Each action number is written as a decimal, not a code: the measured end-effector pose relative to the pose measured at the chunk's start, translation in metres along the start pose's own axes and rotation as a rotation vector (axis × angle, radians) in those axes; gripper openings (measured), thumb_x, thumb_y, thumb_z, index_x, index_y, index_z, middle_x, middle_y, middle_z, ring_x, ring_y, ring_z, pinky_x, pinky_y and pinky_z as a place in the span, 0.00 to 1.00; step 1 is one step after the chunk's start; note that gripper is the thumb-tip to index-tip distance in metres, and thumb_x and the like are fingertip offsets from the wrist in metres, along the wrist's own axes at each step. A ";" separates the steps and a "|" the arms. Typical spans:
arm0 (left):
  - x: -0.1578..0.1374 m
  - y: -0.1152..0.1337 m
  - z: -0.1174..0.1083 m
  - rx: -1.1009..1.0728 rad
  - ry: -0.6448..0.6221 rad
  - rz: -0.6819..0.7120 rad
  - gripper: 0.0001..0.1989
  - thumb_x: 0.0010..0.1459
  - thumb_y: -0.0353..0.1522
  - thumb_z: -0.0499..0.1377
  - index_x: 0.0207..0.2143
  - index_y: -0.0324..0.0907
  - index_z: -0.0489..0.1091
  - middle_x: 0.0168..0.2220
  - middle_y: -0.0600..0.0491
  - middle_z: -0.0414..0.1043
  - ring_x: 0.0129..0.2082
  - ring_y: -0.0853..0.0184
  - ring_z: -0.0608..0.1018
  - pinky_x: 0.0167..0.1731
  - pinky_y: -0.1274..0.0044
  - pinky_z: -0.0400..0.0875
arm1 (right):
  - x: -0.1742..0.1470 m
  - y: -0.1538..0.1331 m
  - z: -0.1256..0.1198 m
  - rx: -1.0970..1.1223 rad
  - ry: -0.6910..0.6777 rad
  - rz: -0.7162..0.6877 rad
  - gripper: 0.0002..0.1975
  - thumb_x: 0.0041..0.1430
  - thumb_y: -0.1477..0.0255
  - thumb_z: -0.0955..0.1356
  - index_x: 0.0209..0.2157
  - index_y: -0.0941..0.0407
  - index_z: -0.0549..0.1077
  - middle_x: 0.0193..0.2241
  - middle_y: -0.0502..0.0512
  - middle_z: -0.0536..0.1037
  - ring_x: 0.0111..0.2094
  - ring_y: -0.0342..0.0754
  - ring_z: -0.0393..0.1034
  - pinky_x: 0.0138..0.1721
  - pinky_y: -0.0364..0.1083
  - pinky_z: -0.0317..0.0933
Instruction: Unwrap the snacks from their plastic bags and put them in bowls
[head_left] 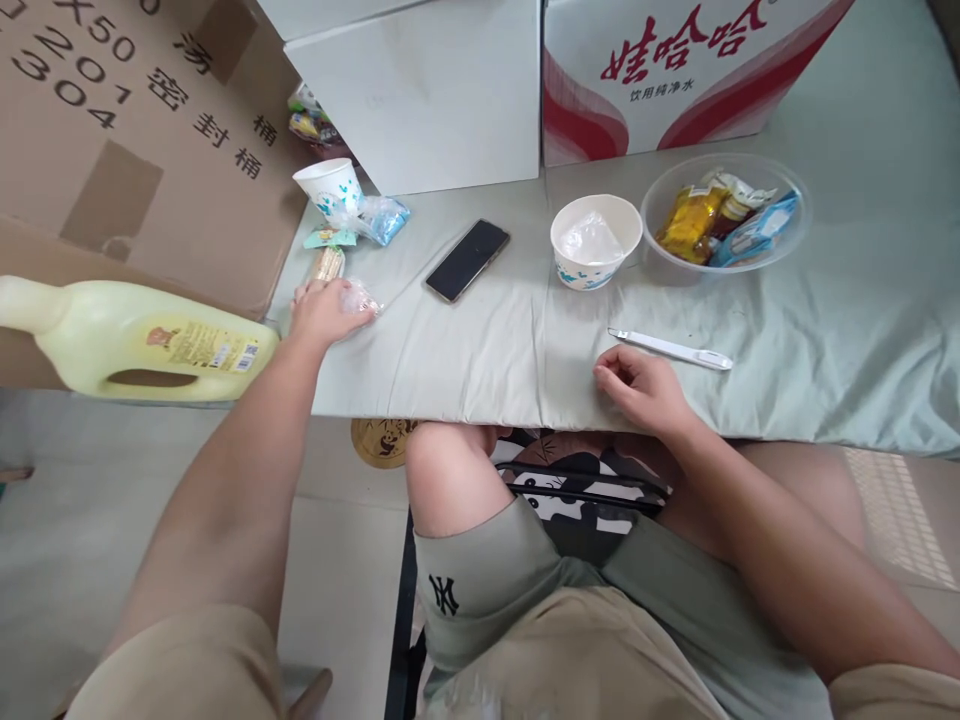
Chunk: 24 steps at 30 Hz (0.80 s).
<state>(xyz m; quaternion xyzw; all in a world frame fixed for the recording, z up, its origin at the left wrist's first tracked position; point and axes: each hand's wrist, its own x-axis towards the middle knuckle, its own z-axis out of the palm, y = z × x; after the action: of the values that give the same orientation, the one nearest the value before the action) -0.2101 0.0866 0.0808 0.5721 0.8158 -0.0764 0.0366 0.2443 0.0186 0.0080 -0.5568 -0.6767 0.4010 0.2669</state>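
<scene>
My left hand (328,313) is at the left of the table, its fingers and thumb closed around a crumpled clear plastic wrapper (361,297). Just beyond its fingers lies a pale, ridged packaged snack (328,264), partly hidden by the hand. A green packet (330,238) and a blue packet (386,220) lie farther back, beside a paper cup (330,183). My right hand (646,388) rests near the front edge, fingers loosely curled with nothing visible in them. Close behind it lies a slim white tool with a small metal tip (671,349).
A black phone (468,260) lies mid-table. Right of it stand a paper bowl (589,270) holding clear plastic and a clear plastic bowl (801,225) of packets. Boxes (450,110) line the back. A yellow jug (90,300) lies at the left, against a cardboard carton (172,130).
</scene>
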 end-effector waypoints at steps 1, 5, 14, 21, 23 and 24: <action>-0.002 0.002 0.000 -0.043 0.008 0.016 0.35 0.55 0.46 0.66 0.61 0.39 0.67 0.62 0.39 0.65 0.60 0.46 0.69 0.61 0.59 0.62 | 0.000 0.000 0.000 0.003 0.001 -0.008 0.14 0.57 0.59 0.64 0.30 0.55 0.72 0.22 0.53 0.75 0.23 0.46 0.66 0.29 0.46 0.58; -0.014 0.017 0.004 -0.244 0.123 0.111 0.30 0.50 0.40 0.70 0.54 0.44 0.70 0.58 0.46 0.64 0.56 0.52 0.73 0.61 0.63 0.66 | -0.001 -0.001 -0.001 0.033 -0.009 -0.041 0.12 0.57 0.60 0.64 0.30 0.55 0.72 0.22 0.52 0.74 0.23 0.45 0.64 0.29 0.46 0.57; -0.095 0.145 0.005 -0.661 0.163 0.790 0.34 0.45 0.32 0.72 0.56 0.48 0.70 0.58 0.47 0.70 0.61 0.50 0.72 0.64 0.59 0.69 | -0.001 0.008 -0.005 0.423 -0.018 -0.040 0.17 0.61 0.56 0.66 0.43 0.54 0.70 0.36 0.55 0.78 0.30 0.46 0.72 0.33 0.46 0.64; -0.138 0.256 0.041 -0.850 0.026 1.082 0.35 0.54 0.29 0.68 0.62 0.54 0.65 0.67 0.47 0.61 0.71 0.50 0.63 0.68 0.57 0.65 | 0.004 0.012 -0.009 0.603 0.117 -0.046 0.27 0.56 0.58 0.70 0.55 0.54 0.65 0.50 0.60 0.78 0.49 0.54 0.74 0.51 0.52 0.69; -0.135 0.267 0.055 -1.084 -0.090 1.027 0.44 0.50 0.37 0.73 0.67 0.55 0.58 0.72 0.46 0.54 0.73 0.48 0.61 0.67 0.56 0.65 | 0.004 0.014 -0.012 0.600 0.175 -0.011 0.25 0.56 0.62 0.68 0.54 0.55 0.67 0.52 0.60 0.78 0.52 0.55 0.73 0.55 0.53 0.68; -0.133 0.270 0.061 -1.217 -0.178 0.973 0.49 0.48 0.41 0.75 0.68 0.56 0.55 0.73 0.45 0.52 0.72 0.48 0.61 0.66 0.56 0.67 | 0.004 0.015 -0.014 0.609 0.178 0.004 0.25 0.56 0.63 0.67 0.54 0.55 0.67 0.53 0.60 0.78 0.53 0.55 0.73 0.56 0.53 0.68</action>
<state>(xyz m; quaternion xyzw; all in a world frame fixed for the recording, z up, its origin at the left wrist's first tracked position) 0.0869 0.0428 0.0185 0.7365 0.3657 0.3630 0.4382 0.2625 0.0271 0.0024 -0.4858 -0.4984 0.5353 0.4786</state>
